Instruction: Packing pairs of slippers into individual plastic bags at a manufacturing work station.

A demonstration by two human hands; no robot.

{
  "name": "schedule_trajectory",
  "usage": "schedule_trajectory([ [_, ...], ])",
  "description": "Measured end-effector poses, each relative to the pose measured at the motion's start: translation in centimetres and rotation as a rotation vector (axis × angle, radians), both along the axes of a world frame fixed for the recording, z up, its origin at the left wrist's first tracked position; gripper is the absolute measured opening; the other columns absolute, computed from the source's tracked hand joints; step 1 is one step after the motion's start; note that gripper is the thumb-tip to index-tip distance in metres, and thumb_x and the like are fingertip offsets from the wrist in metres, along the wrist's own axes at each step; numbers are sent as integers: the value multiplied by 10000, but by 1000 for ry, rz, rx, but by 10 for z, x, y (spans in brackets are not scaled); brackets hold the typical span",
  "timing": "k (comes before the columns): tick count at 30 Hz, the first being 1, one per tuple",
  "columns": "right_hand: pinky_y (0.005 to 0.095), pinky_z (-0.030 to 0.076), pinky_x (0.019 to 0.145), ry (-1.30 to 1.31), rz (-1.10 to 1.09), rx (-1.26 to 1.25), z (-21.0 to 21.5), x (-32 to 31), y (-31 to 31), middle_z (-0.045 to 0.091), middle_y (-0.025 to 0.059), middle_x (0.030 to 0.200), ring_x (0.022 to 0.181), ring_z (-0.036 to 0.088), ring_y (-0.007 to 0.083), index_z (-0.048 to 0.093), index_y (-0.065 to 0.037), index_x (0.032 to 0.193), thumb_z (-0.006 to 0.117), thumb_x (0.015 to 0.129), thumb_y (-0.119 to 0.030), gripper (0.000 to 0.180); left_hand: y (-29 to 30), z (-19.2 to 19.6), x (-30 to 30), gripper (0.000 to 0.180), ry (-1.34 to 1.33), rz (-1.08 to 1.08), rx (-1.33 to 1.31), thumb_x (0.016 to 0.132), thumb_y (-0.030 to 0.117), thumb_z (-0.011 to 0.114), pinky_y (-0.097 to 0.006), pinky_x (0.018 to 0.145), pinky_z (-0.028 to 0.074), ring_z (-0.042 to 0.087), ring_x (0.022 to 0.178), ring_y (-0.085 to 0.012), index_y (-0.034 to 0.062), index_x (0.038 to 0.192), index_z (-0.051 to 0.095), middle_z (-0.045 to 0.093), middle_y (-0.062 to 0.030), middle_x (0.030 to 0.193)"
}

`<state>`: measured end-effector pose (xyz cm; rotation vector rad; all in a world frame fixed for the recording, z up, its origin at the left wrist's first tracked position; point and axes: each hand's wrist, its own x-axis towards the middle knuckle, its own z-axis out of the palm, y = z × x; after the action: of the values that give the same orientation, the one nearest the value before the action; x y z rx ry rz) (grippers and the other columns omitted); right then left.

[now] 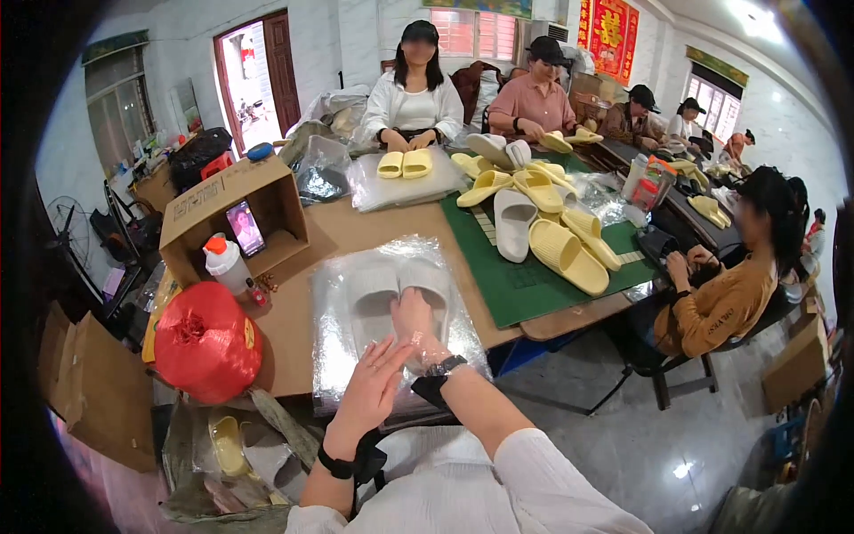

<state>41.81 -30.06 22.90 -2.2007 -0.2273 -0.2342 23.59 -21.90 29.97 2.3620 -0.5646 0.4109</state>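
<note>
A pair of pale grey slide slippers, the left slipper (372, 303) and the right slipper (425, 280), lies side by side with toes pointing away from me. Clear film seems to cover them, and beneath is a stack of clear plastic bags (334, 378). My right hand (414, 320) is closed at the foot opening of the right slipper, its fingertips partly hidden by the strap. Shiny film shows around that wrist. Beside it, my left hand (377, 384) has its fingers stretched out, touching or nearly touching the right wrist, and holds nothing.
A red twine roll (209, 343), a white bottle (228, 265) and a cardboard box (191, 214) with a phone (245, 227) stand left. Yellow and grey slippers (569, 258) pile on a green mat (503, 298). Several people sit around; one has yellow slippers (405, 164) opposite me.
</note>
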Motion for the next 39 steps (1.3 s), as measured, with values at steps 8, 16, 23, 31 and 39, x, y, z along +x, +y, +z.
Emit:
schedule_trajectory([
  [8,486,436,973,-327,424,-4,0,-78,-63,533,254,1207,1142,517,440,475,23,1309,684,857,-174,535,34,-45,-26,712,83,429,65,792,102,685,-490,1122,323,347,1355,-458,100,1450,413,316,-288,1500],
  [16,240,502,612,-25,329,129,41,-130,-194,687,73,841,693,642,141,699,-30,1045,704,848,-50,198,58,-54,-30,528,313,631,-284,857,82,575,-354,628,487,576,576,-244,125,1381,528,610,-115,699],
  [23,345,526,737,-250,314,-95,28,-108,-198,565,93,1215,891,601,254,605,-115,1238,706,756,12,509,71,-55,-35,512,468,407,-602,891,22,548,-244,611,467,538,619,-78,103,1396,523,599,-25,700],
  [31,268,510,678,-221,504,83,1,-93,-195,625,99,1277,761,618,183,665,-29,918,697,795,13,134,96,-66,-38,378,459,325,-573,898,23,573,-221,662,480,573,699,-75,29,1273,626,636,-4,784],
  [39,229,461,661,-212,396,316,-12,-88,-189,686,90,1081,740,582,97,647,7,884,643,879,-42,49,109,-57,-44,585,506,42,-545,769,113,793,-278,851,484,586,945,-136,80,1317,591,619,-54,1065],
])
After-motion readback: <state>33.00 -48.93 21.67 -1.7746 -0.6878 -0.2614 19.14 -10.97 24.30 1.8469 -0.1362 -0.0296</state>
